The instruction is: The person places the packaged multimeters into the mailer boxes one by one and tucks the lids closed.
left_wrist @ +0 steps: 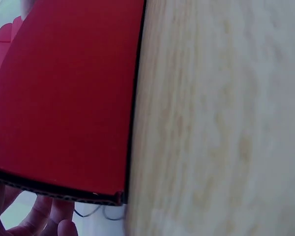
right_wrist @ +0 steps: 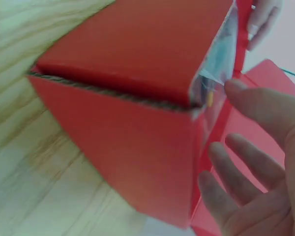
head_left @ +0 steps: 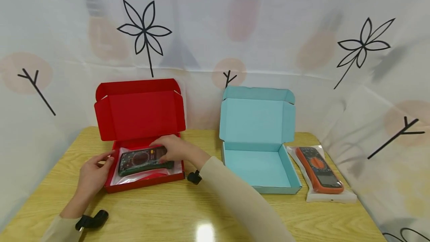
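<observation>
A dark multimeter in clear plastic wrapping lies in the red box, whose lid stands raised. My right hand reaches over its right end, with fingers toward the far edge. In the right wrist view, the fingers are spread loosely and the thumb is right at the box rim. At the left wall of the red box, my left hand touches the rim with loosely bent fingers. The left wrist view shows these fingers beside the wall's outside, partly hidden by the box.
A light blue box with its lid up stands to the right. Beside it, an orange multimeter lies on white wrapping near the right edge of the wood-grain table. A patterned cloth hangs behind.
</observation>
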Motion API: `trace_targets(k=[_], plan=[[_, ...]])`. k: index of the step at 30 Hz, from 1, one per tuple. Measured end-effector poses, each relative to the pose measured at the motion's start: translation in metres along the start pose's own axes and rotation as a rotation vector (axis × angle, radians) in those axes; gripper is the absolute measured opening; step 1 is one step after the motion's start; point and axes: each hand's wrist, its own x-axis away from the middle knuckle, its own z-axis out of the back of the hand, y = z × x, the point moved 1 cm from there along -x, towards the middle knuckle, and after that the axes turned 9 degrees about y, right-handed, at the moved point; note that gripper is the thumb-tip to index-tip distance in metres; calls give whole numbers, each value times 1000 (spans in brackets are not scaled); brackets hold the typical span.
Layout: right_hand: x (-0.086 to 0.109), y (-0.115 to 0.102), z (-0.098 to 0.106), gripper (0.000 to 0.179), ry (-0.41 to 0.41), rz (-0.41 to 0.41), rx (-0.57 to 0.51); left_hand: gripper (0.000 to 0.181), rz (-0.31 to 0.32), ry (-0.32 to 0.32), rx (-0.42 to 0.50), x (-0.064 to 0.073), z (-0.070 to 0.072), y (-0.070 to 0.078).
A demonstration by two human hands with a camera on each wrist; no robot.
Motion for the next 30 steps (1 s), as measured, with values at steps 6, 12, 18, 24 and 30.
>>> trace_targets(k=[6,12,18,24,30], plan=[[23,14,11,39,184,-104,-160,43,-14,-2,11,-2,3,2],[38,26,19,22,464,-158,-303,43,-30,40,35,-10,9,1],[45,39,22,26,688,-230,-347,44,-33,123,103,-21,23,8],[48,51,20,32,856,-291,-425,51,-46,123,192,-33,32,11],[47,53,17,50,846,-292,-501,59,-26,52,254,-42,37,15]])
